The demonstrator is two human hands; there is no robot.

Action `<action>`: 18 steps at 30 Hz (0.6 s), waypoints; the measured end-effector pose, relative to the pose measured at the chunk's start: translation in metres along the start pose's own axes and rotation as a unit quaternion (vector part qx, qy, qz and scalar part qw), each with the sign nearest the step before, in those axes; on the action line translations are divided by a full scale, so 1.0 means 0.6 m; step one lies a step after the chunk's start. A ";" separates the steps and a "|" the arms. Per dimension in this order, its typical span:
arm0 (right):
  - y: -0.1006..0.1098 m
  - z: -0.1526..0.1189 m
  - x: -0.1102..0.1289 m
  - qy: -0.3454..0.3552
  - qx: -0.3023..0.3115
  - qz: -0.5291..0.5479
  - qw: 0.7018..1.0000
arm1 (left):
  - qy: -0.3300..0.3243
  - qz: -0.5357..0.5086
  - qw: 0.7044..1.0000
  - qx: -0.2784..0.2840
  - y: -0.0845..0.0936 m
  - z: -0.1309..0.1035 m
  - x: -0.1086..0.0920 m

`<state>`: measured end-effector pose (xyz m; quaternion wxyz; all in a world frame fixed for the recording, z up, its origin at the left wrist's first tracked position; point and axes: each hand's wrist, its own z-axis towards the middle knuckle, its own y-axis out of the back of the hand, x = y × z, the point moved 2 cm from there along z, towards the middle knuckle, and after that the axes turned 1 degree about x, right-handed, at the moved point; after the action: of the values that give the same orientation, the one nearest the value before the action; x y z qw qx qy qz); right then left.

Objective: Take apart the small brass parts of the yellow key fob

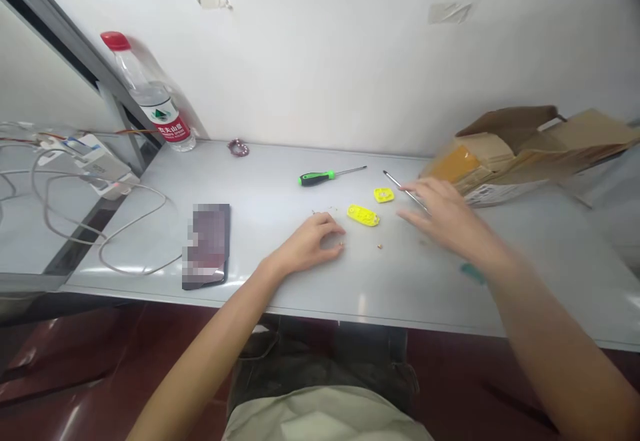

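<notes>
My left hand [320, 241] rests on the grey table, its thumb and curved forefinger apart. A tiny copper-coloured piece [341, 244] shows at the thumb tip; whether it is touched I cannot tell. My right hand [445, 218], slightly blurred, is spread over a screwdriver whose metal shaft [395, 181] shows between thumb and fingers. A blurred teal part [473, 272], perhaps its handle, pokes out beneath the wrist. Between the hands lie a long yellow plastic shell [363, 215] and a smaller yellow piece [384, 194]. Another copper-coloured bit [380, 246] lies nearer me.
Behind the yellow parts lies a green-and-black screwdriver [317, 178]. An open cardboard box [530, 161] stands at right. On the left are a phone [207, 244], a cable [135, 271], a water bottle [167, 118] and a white power strip [107, 168]. A beaded bracelet [239, 148] lies by the wall.
</notes>
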<state>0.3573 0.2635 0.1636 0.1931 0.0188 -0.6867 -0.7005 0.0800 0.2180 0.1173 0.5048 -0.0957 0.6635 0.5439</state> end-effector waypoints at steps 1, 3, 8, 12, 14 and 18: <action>-0.004 0.034 0.042 0.081 0.003 0.007 0.997 | -0.004 0.000 1.000 0.001 0.000 0.000 0.000; -0.025 0.103 0.116 0.179 0.025 0.022 0.983 | -0.011 -0.001 1.000 -0.002 0.000 0.000 0.002; -0.090 0.217 0.197 0.220 0.091 0.016 0.971 | -0.024 0.004 1.000 -0.002 -0.002 0.001 0.006; -0.063 0.224 0.183 0.215 0.058 0.021 0.975 | -0.039 0.027 0.999 0.006 -0.004 0.004 0.008; -0.008 0.207 0.165 0.175 -0.032 0.066 0.982 | -0.036 0.032 0.999 0.006 -0.005 0.004 0.008; 0.127 0.135 0.132 0.073 -0.165 0.259 0.949 | -0.029 0.029 0.999 0.010 -0.006 0.005 0.007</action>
<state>0.2792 0.3187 0.2607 0.4181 -0.1410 -0.5264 -0.7268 0.0822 0.2206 0.1121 0.5081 -0.0556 0.6567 0.5545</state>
